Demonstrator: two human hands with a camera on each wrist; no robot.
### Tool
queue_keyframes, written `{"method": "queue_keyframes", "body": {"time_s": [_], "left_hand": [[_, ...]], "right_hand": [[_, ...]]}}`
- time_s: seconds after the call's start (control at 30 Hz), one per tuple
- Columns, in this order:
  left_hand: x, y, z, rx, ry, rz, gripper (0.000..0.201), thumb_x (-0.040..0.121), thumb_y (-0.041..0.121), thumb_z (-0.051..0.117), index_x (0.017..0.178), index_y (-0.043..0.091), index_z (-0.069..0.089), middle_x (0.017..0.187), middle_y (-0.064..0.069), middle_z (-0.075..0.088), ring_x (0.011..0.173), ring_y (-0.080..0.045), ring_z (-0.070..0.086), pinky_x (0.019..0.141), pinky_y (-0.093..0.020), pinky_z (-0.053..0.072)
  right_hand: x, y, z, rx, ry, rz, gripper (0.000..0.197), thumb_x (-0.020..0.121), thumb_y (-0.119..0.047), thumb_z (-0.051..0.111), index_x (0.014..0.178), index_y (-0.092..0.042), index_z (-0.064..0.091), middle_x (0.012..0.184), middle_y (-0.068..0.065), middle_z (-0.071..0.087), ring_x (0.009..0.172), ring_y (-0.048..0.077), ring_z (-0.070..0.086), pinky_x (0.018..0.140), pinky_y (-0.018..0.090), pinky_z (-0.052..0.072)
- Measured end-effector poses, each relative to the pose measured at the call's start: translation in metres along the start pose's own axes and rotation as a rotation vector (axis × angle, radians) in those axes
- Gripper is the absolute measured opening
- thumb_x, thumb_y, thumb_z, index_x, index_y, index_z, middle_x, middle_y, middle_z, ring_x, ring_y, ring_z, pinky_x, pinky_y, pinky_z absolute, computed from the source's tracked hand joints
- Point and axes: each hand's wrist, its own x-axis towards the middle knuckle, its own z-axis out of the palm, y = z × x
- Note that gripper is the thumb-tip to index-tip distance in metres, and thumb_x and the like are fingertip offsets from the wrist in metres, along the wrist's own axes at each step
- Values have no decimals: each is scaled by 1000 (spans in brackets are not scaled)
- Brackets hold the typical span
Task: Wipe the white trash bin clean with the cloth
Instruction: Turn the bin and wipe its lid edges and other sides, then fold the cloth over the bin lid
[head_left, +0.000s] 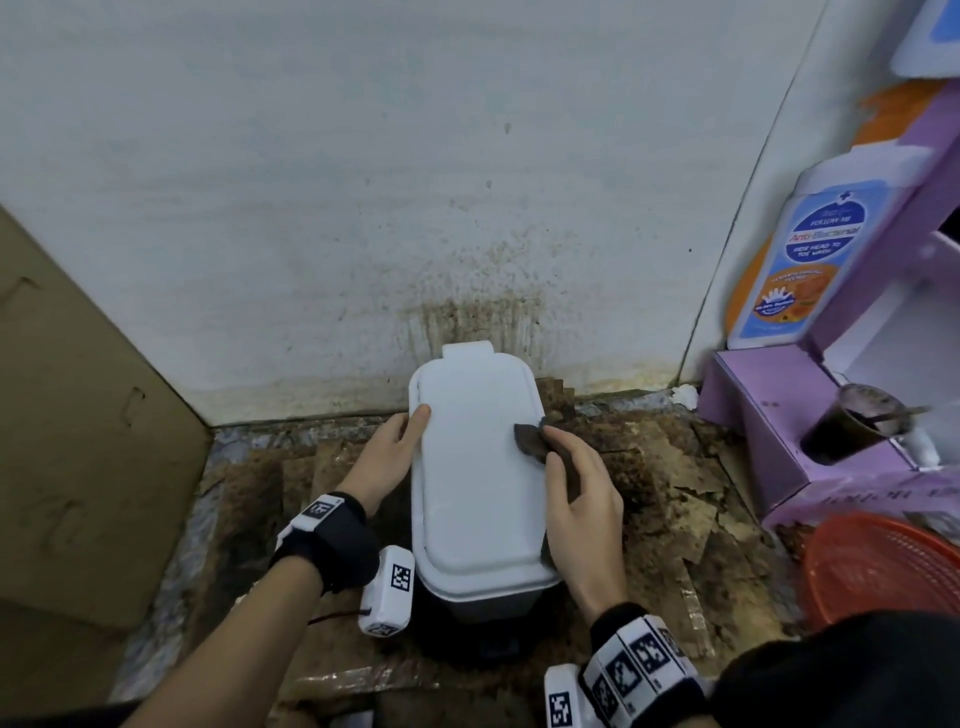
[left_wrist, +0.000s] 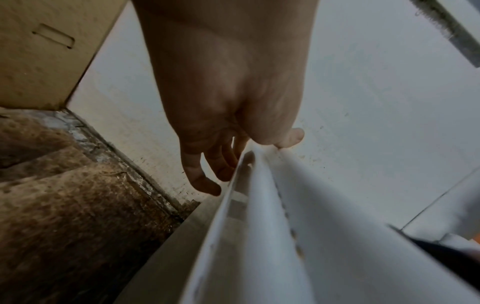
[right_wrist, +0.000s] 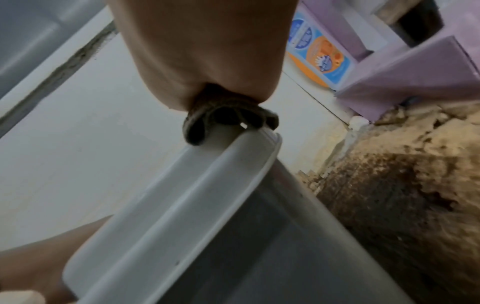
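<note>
White rectangular plastic trash bin (head_left: 478, 467), lid closed, stood upright; long axis ran from the person toward the brown-spattered white wall (head_left: 311, 208), hinge tab at the wall end. Stained brown cardboard floor (head_left: 675, 493) lay beneath. Left hand (head_left: 387, 452) gripped the lid's left rim, thumb on top; right hand (head_left: 582, 499) clutched a dark brown cloth (head_left: 535, 441) against the right rim.

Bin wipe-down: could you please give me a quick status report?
Left hand grips bin at its left edge. Right hand holds cloth against bin's right edge. Bin shut, top looks white. Nothing in the way.
</note>
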Motion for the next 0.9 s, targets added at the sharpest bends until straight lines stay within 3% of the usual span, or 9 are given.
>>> {"method": "queue_keyframes", "body": {"time_s": [0.1, 0.17, 0.27, 0.37, 0.43, 0.53, 0.63, 0.73, 0.9], "left_hand": [[-6, -6, -9, 25, -20, -3, 53, 107, 57, 43, 121, 14, 70, 119, 2, 73, 111, -15, 68, 94, -34, 51], [-10, -4, -15, 108, -10, 20, 55, 105, 62, 43, 119, 18, 72, 119, 1, 74, 111, -18, 68, 99, -40, 52], [-15, -4, -17, 218, 93, 135, 61, 97, 72, 39, 112, 20, 69, 108, -5, 72, 105, -28, 65, 85, -39, 48], [-28, -3, -15, 253, 179, 274, 48, 107, 58, 35, 139, 33, 60, 129, 1, 56, 122, -16, 48, 101, -32, 37], [-42, 2, -17, 212, 78, 355, 35, 114, 31, 37, 139, 38, 59, 134, 7, 48, 126, -4, 40, 107, -15, 30], [-57, 1, -23, 257, -121, 454, 52, 102, 5, 46, 137, 42, 58, 140, 16, 44, 134, 8, 30, 104, -5, 25], [-59, -6, -27, 441, -157, 551, 58, 91, 18, 57, 143, 42, 54, 145, 16, 42, 139, -3, 30, 113, -20, 24], [-58, -9, -28, 577, -102, 657, 54, 94, 35, 67, 145, 45, 52, 149, 14, 42, 142, -11, 34, 116, -40, 32], [-55, -8, -27, 692, -94, 768, 52, 95, 47, 68, 145, 41, 55, 152, 13, 44, 144, -12, 35, 112, -39, 33]], "right_hand": [[2, -7, 10, -70, -183, -146, 33, 106, -15, 51, 136, -23, 61, 144, -13, 54, 139, 2, 45, 116, 27, 39], [5, -13, 20, -148, -377, -270, 37, 107, -18, 50, 144, -23, 56, 153, -12, 47, 144, 1, 38, 120, 31, 35], [9, -18, 30, -328, -632, -434, 46, 109, -25, 47, 155, -26, 41, 166, -10, 27, 146, 6, 35, 121, 32, 32], [11, -18, 30, -381, -781, -426, 67, 108, -30, 48, 163, -31, 10, 172, -10, 2, 144, 15, 38, 118, 34, 34], [12, -18, 26, -344, -787, -339, 80, 106, -34, 52, 162, -33, -4, 170, -5, 16, 141, 15, 42, 114, 38, 38], [14, -17, 20, -403, -700, -337, 83, 101, -41, 57, 162, -27, 2, 159, -3, 32, 137, 12, 36, 115, 31, 31], [12, -12, 15, -509, -554, -457, 73, 95, -48, 62, 153, -24, 27, 148, -7, 40, 134, 10, 38, 118, 30, 20], [9, -7, 12, -555, -436, -509, 50, 90, -50, 65, 130, -27, 48, 124, -13, 48, 120, 9, 47, 110, 33, 29], [8, -1, 8, -525, -397, -481, 27, 91, -49, 63, 112, -33, 57, 108, -18, 50, 108, 8, 51, 103, 29, 27]]}}
